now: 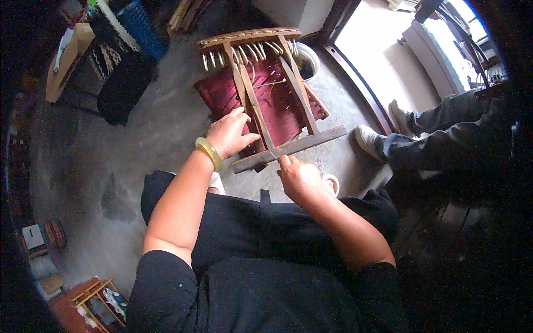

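A wooden frame with slanting slats [248, 101] and a top bar strung with pale loops [247, 39] stands over dark red material [277, 111]. Its lower crossbar [316, 142] lies across the near end. My left hand [225, 135], with a pale bangle [208, 152] at the wrist, is at the left slat, fingers spread and curved, thumb pointing right. My right hand [300, 180] pinches beside the crossbar, on a small, thin pale item too small to make out.
A white bucket [308, 58] stands behind the frame. A person's legs and light shoes [369, 144] are at the right, beside a doorway sill [361, 83]. Boards and dark items [125, 83] stand upper left; a small wooden rack [97, 302] is lower left.
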A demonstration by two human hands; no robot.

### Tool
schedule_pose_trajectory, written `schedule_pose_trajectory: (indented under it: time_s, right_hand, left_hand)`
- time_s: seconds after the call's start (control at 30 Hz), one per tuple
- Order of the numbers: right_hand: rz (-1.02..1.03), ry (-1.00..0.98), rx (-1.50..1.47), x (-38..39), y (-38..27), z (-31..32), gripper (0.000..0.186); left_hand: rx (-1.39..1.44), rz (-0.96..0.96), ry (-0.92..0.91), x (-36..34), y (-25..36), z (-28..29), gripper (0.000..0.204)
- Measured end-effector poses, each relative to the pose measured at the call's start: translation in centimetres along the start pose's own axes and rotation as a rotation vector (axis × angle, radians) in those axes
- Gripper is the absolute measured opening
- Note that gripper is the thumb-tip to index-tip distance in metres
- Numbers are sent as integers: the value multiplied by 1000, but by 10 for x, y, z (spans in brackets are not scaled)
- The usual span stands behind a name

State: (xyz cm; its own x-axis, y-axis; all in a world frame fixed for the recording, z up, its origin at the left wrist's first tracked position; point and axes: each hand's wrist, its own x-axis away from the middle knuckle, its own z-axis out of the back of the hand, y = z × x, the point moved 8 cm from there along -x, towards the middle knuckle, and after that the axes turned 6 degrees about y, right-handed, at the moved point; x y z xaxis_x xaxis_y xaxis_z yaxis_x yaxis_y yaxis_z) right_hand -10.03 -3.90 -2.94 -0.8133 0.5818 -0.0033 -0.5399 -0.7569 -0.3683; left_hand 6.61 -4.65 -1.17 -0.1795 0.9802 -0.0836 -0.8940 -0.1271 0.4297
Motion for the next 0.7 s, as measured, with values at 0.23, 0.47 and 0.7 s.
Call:
schedule_pose_trajectory:
  time_s: [0.23, 0.47, 0.7]
  right_hand:
    - [-25, -44, -2, -1, -3, -1, 19]
    - [-110, -54, -250, -4, 3, -6, 25]
    - [-473, -84, -985, -1, 31, -13, 22]
  left_hand:
    - [-67, 59, -276, 23, 2, 2, 50]
    - [-67, 61, -436, 40, 5, -8, 57]
    - [-79, 41, -532, 54, -1, -21, 56]
